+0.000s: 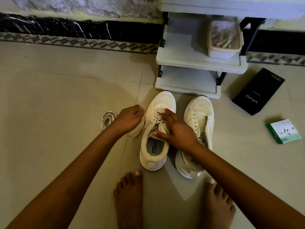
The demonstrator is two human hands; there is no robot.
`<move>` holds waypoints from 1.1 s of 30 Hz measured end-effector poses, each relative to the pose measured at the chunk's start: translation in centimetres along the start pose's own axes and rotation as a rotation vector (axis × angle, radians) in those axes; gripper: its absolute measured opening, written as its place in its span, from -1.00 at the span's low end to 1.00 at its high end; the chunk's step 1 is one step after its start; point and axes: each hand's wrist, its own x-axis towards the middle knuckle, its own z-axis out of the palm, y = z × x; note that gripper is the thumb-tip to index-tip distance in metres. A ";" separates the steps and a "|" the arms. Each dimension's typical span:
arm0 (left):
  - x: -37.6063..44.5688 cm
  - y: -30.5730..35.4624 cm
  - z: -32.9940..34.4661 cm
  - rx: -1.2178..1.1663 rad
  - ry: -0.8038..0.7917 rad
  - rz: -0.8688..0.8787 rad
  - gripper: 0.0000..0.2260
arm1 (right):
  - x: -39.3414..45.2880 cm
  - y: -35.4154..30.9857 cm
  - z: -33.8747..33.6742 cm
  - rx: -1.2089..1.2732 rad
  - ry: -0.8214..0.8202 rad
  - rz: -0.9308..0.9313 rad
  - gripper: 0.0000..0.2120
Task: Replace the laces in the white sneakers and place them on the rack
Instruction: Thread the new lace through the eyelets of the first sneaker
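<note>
Two white sneakers stand on the floor, toes toward the rack. The left sneaker (160,103) still carries a lace through its eyelets. The right sneaker (199,109) has bare eyelets and no lace. My left hand (130,118) pinches the loose end of the lace (140,129) and holds it out to the left of that shoe. My right hand (176,129) rests spread on the left sneaker's tongue and lacing, fingers straight. A bundled white lace (107,119) lies on the floor further left.
The grey shoe rack (196,63) stands just behind the sneakers; a pale tub (222,52) of laces sits on its middle shelf. A black box (257,91) and a green-and-white packet (283,131) lie on the floor at right. My bare feet (130,194) are close behind the shoes.
</note>
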 end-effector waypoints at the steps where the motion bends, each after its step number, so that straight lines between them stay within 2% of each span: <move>1: 0.0 0.0 -0.1 0.011 -0.002 0.028 -0.73 | -0.2 0.1 -0.2 0.046 0.025 0.024 -0.24; 3: -0.1 0.1 -0.2 0.060 0.009 0.126 -0.72 | -0.8 -0.1 -0.4 0.055 0.126 0.036 -0.30; 6: -0.4 0.2 -0.1 0.108 0.037 0.285 -0.69 | -1.7 -1.0 -0.2 -0.063 0.212 -0.050 -0.47; 10: -0.8 0.8 0.3 0.087 0.076 0.291 -0.81 | -2.0 -1.6 0.0 -0.059 0.178 -0.016 -0.66; 14: -1.0 0.8 0.9 0.157 0.107 0.299 -0.84 | -2.0 -1.8 -0.6 0.009 0.175 0.051 -0.81; 21: -2.6 1.5 3.5 0.153 0.107 0.321 -0.87 | -1.5 -0.9 -1.6 0.356 0.121 0.236 -0.89; 26: -2.6 1.5 4.0 0.141 0.126 0.310 -0.84 | -1.7 -0.8 -1.6 0.397 0.099 0.237 -0.89; 33: -2.2 1.5 3.8 0.169 0.058 0.340 -0.76 | -1.4 -0.3 -1.8 0.449 0.043 0.260 -0.87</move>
